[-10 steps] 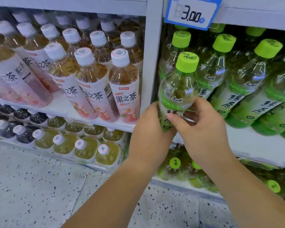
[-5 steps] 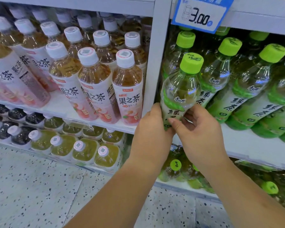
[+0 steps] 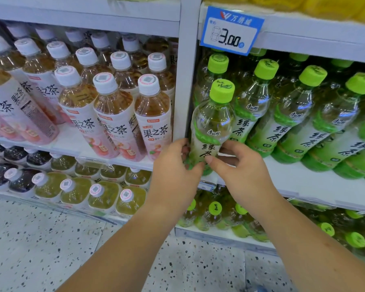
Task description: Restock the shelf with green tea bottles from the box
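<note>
My left hand [image 3: 173, 165] and right hand [image 3: 242, 173] both grasp the bottle [image 3: 213, 123] low, seating it upright at the shelf [image 3: 303, 186] front, label out.

Bright, even store light; soft focus, wide-angle bending toward the edges.

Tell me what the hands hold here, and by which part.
Both hold one green tea bottle by its lower, labelled body: the left hand grips its left side, the right hand grips its right side.
</note>
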`<state>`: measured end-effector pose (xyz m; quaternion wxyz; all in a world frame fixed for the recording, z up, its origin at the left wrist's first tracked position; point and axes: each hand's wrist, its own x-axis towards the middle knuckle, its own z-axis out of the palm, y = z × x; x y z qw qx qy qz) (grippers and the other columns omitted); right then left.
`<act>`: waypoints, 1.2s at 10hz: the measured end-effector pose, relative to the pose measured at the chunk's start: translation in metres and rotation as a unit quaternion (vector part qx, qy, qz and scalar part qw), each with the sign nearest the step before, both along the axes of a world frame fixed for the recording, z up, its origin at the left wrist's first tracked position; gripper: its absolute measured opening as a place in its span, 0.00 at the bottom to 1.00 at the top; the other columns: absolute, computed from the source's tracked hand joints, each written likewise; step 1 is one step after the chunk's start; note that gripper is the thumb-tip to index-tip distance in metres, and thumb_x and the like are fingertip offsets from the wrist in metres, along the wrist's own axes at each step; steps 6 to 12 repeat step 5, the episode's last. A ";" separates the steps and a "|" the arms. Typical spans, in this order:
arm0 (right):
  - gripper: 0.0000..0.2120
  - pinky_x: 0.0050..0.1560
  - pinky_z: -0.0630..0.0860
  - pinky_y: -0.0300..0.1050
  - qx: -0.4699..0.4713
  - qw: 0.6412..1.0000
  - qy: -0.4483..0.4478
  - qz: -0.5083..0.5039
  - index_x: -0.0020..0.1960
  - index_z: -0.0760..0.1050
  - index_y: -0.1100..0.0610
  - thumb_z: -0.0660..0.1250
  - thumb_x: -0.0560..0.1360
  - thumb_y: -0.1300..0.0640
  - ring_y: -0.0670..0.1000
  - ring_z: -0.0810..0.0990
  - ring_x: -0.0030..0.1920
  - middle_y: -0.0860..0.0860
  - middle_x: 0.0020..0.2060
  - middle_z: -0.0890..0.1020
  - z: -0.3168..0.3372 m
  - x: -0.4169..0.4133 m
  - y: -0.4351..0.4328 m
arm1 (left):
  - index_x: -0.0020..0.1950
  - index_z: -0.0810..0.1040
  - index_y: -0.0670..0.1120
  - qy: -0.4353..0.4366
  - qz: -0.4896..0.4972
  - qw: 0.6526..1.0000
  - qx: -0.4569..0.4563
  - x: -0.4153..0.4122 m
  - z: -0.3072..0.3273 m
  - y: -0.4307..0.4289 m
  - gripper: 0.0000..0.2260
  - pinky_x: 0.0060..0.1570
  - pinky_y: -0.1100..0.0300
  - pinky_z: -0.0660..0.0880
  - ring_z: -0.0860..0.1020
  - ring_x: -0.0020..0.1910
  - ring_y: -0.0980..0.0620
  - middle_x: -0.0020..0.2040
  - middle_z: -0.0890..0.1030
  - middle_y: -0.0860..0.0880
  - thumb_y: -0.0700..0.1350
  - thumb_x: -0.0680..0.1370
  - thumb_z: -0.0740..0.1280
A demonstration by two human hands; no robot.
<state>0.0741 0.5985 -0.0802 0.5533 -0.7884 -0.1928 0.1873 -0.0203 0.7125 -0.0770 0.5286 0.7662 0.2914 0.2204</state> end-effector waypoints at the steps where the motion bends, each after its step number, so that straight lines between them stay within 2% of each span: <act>1: 0.14 0.62 0.79 0.51 0.000 1.000 -0.003 -0.005 0.60 0.83 0.48 0.76 0.74 0.54 0.45 0.84 0.54 0.41 0.51 0.86 0.001 -0.003 0.000 | 0.56 0.81 0.56 -0.012 -0.019 0.999 -0.050 -0.002 -0.001 0.003 0.16 0.47 0.73 0.77 0.80 0.51 0.70 0.49 0.84 0.64 0.35 0.76 0.72; 2: 0.13 0.57 0.79 0.41 -0.001 1.000 -0.003 -0.013 0.58 0.84 0.47 0.76 0.74 0.54 0.40 0.84 0.51 0.39 0.48 0.86 0.004 -0.001 0.001 | 0.62 0.82 0.51 -0.018 -0.054 0.996 -0.064 -0.001 -0.001 0.011 0.16 0.48 0.74 0.75 0.81 0.54 0.68 0.52 0.85 0.63 0.34 0.78 0.69; 3: 0.13 0.50 0.78 0.32 -0.005 1.000 0.010 -0.006 0.58 0.84 0.46 0.75 0.75 0.53 0.36 0.83 0.48 0.38 0.48 0.86 0.005 -0.004 -0.002 | 0.58 0.81 0.59 -0.007 -0.084 0.995 -0.056 -0.004 0.002 0.011 0.17 0.50 0.73 0.75 0.81 0.53 0.67 0.51 0.84 0.66 0.36 0.79 0.69; 4: 0.16 0.54 0.79 0.39 -0.022 0.999 0.037 -0.013 0.63 0.81 0.46 0.72 0.76 0.48 0.36 0.83 0.49 0.41 0.53 0.85 0.013 -0.005 -0.005 | 0.63 0.81 0.57 0.015 -0.056 0.996 -0.075 -0.009 0.010 0.011 0.15 0.60 0.60 0.78 0.81 0.57 0.62 0.56 0.84 0.64 0.43 0.79 0.70; 5: 0.21 0.60 0.78 0.47 -0.061 0.995 0.064 -0.041 0.67 0.78 0.47 0.71 0.76 0.43 0.41 0.82 0.54 0.41 0.56 0.83 0.022 -0.005 -0.007 | 0.70 0.78 0.51 0.052 -0.038 0.994 -0.090 -0.012 0.018 0.014 0.19 0.66 0.54 0.75 0.79 0.61 0.59 0.62 0.82 0.59 0.48 0.79 0.71; 12: 0.21 0.60 0.78 0.47 -0.061 0.995 0.064 -0.041 0.67 0.78 0.47 0.71 0.76 0.43 0.41 0.82 0.54 0.41 0.56 0.83 0.022 -0.005 -0.007 | 0.70 0.78 0.51 0.052 -0.038 0.994 -0.090 -0.012 0.018 0.014 0.19 0.66 0.54 0.75 0.79 0.61 0.59 0.62 0.82 0.59 0.48 0.79 0.71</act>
